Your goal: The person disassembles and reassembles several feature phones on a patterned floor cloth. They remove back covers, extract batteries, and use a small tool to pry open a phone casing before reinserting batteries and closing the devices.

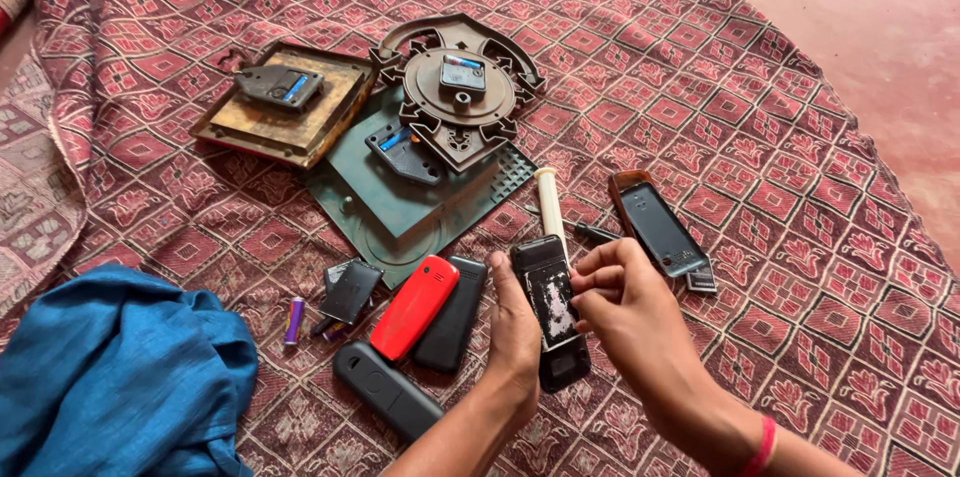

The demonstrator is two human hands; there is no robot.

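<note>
I have the black phone (552,312) upright in my left hand (515,332), its fingers wrapped round the left edge, back facing me with white residue on the exposed panel. My right hand (625,302) sits just to its right, fingers pinched together at the top corner of that panel. To do this well, I judge the left grip should stay firm and the picking gentle, working from the corner. Just left of my fingers lie a red phone (413,305) and a dark handset (385,389); beyond them a white syringe (549,199) on the patterned cloth (760,137).
</note>
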